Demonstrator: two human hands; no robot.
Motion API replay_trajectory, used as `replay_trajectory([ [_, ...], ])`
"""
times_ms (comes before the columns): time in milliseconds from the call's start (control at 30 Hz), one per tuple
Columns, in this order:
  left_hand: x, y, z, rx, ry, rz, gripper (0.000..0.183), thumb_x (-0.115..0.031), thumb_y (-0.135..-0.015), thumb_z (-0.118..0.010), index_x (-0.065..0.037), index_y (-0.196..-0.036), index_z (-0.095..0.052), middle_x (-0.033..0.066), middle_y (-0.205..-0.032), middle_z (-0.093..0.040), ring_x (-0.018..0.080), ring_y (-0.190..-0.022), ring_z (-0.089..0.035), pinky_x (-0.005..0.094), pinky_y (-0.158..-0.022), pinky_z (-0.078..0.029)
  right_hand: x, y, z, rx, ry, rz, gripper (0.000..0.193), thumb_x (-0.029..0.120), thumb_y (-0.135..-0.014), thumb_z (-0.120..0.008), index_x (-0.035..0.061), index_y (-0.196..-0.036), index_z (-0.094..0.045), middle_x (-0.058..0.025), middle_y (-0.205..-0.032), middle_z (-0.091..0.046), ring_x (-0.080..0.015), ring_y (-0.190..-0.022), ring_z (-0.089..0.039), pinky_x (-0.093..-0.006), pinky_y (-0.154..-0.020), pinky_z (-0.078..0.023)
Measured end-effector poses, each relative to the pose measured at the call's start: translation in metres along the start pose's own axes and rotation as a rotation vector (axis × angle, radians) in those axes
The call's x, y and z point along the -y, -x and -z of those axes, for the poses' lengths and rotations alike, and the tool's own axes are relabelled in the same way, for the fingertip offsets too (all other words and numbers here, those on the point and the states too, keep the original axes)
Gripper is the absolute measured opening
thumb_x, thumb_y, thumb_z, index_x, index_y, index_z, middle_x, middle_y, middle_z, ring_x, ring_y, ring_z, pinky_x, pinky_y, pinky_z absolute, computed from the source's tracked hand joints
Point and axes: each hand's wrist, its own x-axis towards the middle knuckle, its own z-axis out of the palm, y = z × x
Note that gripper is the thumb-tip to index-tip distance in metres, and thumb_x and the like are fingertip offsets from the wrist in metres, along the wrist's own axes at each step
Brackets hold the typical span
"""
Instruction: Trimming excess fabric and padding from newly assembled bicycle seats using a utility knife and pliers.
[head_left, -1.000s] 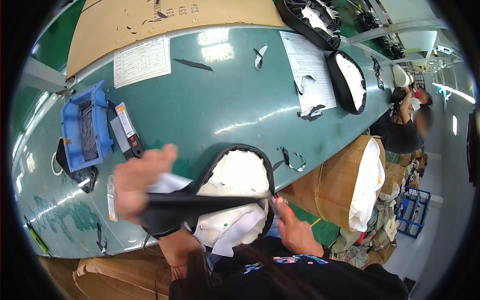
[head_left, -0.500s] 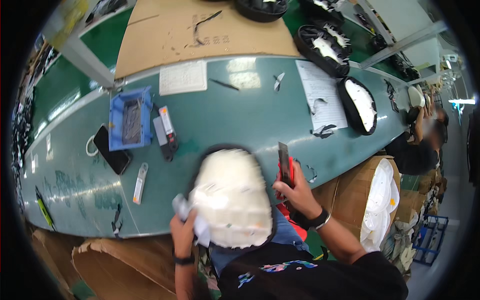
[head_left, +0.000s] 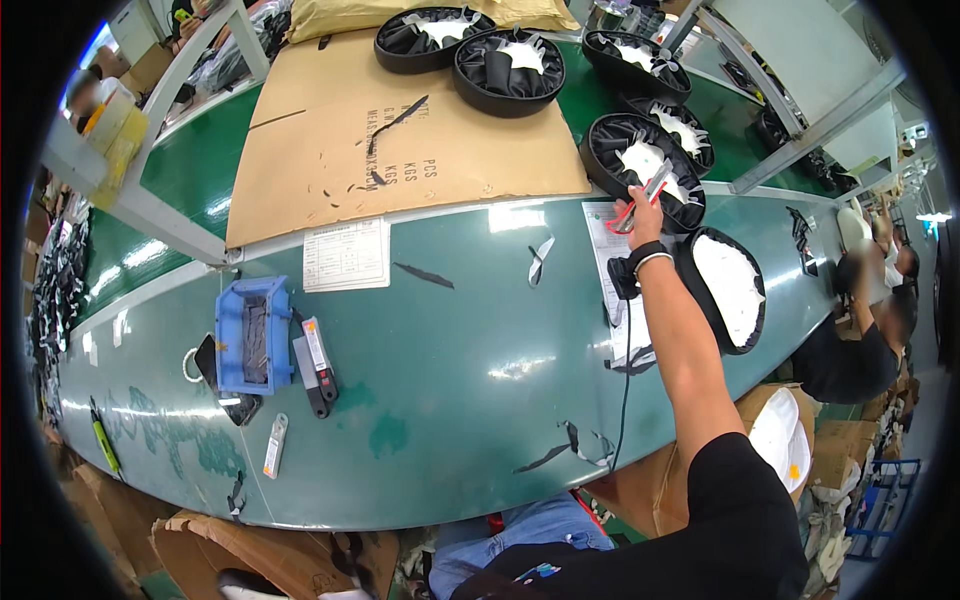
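My right hand (head_left: 645, 215) reaches far out over the table, its fingers wrapped around a red utility knife (head_left: 622, 222) with a broad metal blade. Hand and knife are at the near edge of a black oval cover (head_left: 603, 160) whose gathered fabric surrounds a white middle; whether the fingers also touch it I cannot tell. Just nearer lies a similar oval piece (head_left: 728, 290), its white face up and its rim black. A cord hangs from the dark band at my right wrist. My left hand is out of the picture.
A blue bin (head_left: 224, 345) of dark strips, a phone (head_left: 240, 408), and grey cutters (head_left: 313, 372) lie at left. Paper sheets (head_left: 345, 255) and black scraps (head_left: 425, 275) are scattered about. More black oval covers (head_left: 510, 75) sit beyond. A co-worker (head_left: 850, 355) works at right.
My right hand has moved forward and right with the knife, from near my body to the far oval cover. The white-faced piece at my lap and my left hand have left that spot.
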Motion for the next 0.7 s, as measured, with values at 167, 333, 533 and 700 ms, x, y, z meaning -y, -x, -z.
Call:
replay_trajectory([
  [167, 0.009, -0.003, 0.012, 0.229, -0.623, -0.077, 0.038, -0.03, -0.099, -0.043, 0.0, -0.11, -0.063, 0.0137, -0.095, -0.067, 0.0192, -0.089, -0.063, 0.0323, -0.078, -0.051, 0.004, 0.053, -0.01, 0.205, 0.039, -0.063, 0.027, 0.019, -0.088, -0.065, 0.0063, -0.108, -0.053, -0.0058, -0.078, -0.059, -0.0165, -0.059, -0.061, -0.03, -0.051, -0.051],
  [333, -0.264, -0.011, 0.091, 0.105, 0.537, -0.186, 0.026, -0.024, -0.095, -0.058, 0.001, -0.092, -0.061, 0.0054, -0.081, -0.063, 0.0137, -0.073, -0.061, 0.0259, -0.063, -0.049, 0.032, 0.167, 0.042, 0.446, 0.254, -0.273, 0.022, 0.02, -0.087, -0.066, 0.0063, -0.098, -0.052, -0.0038, -0.073, -0.058, -0.0116, -0.055, -0.059, -0.0248, -0.047, -0.047],
  [533, -0.346, -0.036, 0.067, 0.079, 0.909, -0.455, 0.048, -0.024, -0.099, -0.052, -0.001, -0.139, -0.037, 0.0183, -0.136, -0.048, 0.0232, -0.118, -0.051, 0.0356, -0.1, -0.039, 0.029, 0.281, 0.082, 1.076, 0.818, -0.081, 0.02, 0.016, -0.079, -0.068, 0.005, -0.093, -0.058, -0.0068, -0.074, -0.059, -0.0174, -0.058, -0.057, -0.0301, -0.054, -0.044],
  [700, -0.306, -0.043, 0.028, -0.079, 0.613, -0.318, 0.049, -0.027, -0.097, -0.053, 0.003, -0.134, -0.042, 0.0218, -0.134, -0.049, 0.0286, -0.121, -0.05, 0.0351, -0.102, -0.037, 0.019, 0.354, 0.067, 1.189, 0.747, 0.226, 0.026, 0.009, -0.073, -0.072, 0.0051, -0.095, -0.057, -0.01, -0.073, -0.059, -0.0259, -0.065, -0.057, -0.0318, -0.063, -0.045],
])
